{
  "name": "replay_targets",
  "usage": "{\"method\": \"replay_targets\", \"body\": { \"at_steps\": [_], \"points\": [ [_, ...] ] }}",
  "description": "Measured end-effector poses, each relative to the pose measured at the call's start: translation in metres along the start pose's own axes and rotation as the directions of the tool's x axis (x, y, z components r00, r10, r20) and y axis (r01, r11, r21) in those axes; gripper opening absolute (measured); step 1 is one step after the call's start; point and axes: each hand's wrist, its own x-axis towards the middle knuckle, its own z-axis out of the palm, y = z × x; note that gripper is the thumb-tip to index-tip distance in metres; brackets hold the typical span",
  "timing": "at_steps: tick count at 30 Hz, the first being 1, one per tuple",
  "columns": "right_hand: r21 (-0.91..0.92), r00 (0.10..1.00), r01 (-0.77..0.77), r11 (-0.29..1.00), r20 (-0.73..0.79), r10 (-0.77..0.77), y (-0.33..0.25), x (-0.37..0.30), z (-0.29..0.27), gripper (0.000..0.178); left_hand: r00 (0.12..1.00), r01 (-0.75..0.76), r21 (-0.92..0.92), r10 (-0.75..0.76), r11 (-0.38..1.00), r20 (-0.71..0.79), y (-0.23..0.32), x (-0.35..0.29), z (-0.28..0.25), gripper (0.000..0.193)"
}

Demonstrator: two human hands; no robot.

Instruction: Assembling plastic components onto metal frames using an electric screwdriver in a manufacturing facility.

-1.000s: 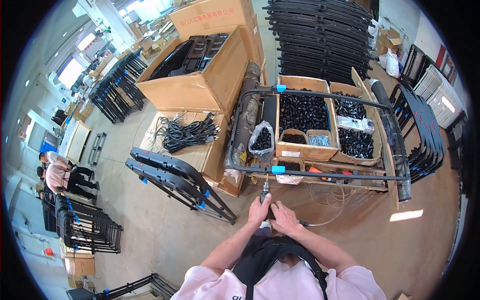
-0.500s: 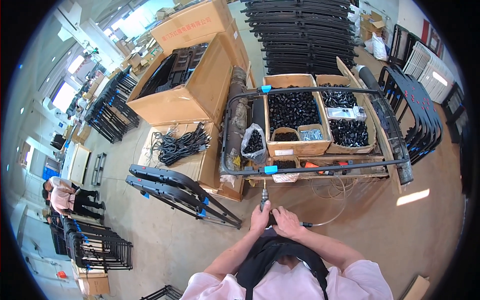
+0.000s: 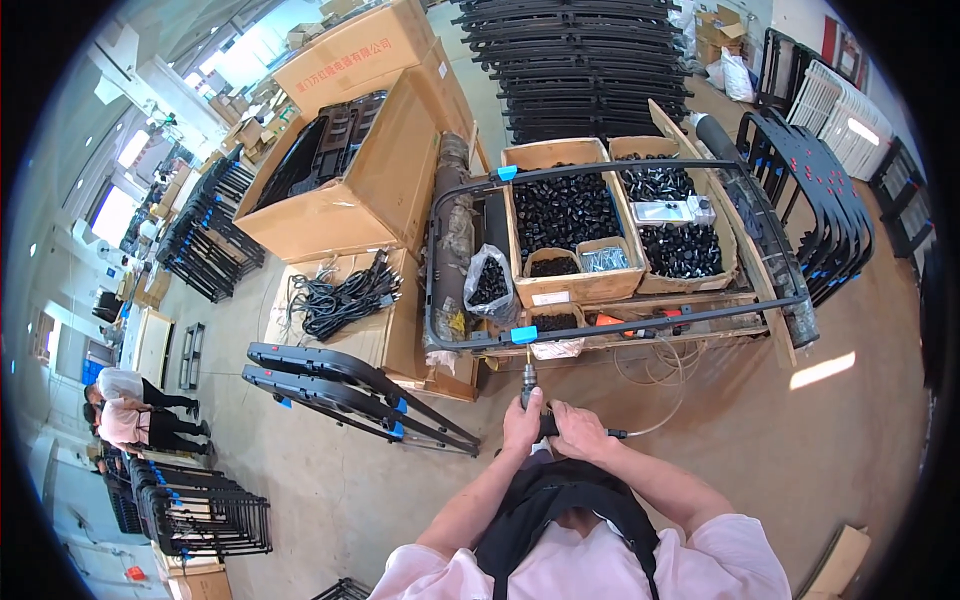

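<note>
With both hands I hold an air drill (image 3: pixel 528 376), its bit raised to the near bar of a black tubular frame (image 3: pixel 640 326), at a blue clip (image 3: pixel 524 336). Whether the bit touches the bar I cannot tell. My left hand (image 3: pixel 521 424) is closed around the drill's front body. Around its dark handle my right hand (image 3: pixel 581 433) is closed, and a clear hose (image 3: pixel 655 424) runs off from there. The frame rests on two wrapped rollers, over cardboard boxes of black plastic caps (image 3: pixel 565 215) and a small box of screws (image 3: pixel 605 260).
Two curved black frames (image 3: pixel 340 385) lean at my left, near a carton with coiled black cables (image 3: pixel 345 295). A big open carton (image 3: pixel 385 190) stands behind. Stacked black frames (image 3: pixel 575 70) rise at the back, more (image 3: pixel 805 190) at right. Two people (image 3: pixel 140 410) stand far left.
The whole scene has shifted slightly left in view. Both hands stay on the drill, which still points at the frame's near bar by the blue clip.
</note>
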Motion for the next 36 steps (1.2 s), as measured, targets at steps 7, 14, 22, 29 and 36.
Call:
{"method": "replay_targets", "body": {
  "at_steps": [7,14,22,29,36],
  "points": [
    [0.091,1.000,0.006,0.996,-0.016,-0.004,0.009,0.003,-0.003,0.074,0.999,0.040,0.118,-0.041,0.992,0.005,0.026,-0.002,0.002,0.054],
    [0.063,0.999,-0.044,0.997,0.015,0.043,0.006,0.009,-0.008,0.081,1.000,0.026,0.140,-0.025,0.990,-0.010,0.023,0.007,0.004,0.055],
    [0.015,1.000,-0.026,1.000,-0.003,0.026,0.002,0.017,-0.010,0.070,1.000,0.014,0.154,-0.010,0.988,-0.022,0.022,0.016,0.007,0.056],
    [0.006,1.000,-0.005,1.000,0.001,0.005,-0.004,0.013,-0.006,0.051,0.999,0.044,0.115,-0.047,0.992,0.022,0.022,0.011,0.003,0.061],
    [0.009,1.000,-0.009,1.000,0.008,0.009,-0.011,0.007,-0.010,0.050,0.998,0.041,0.063,-0.044,0.997,0.046,0.035,-0.007,-0.002,0.063]
  ]
}}
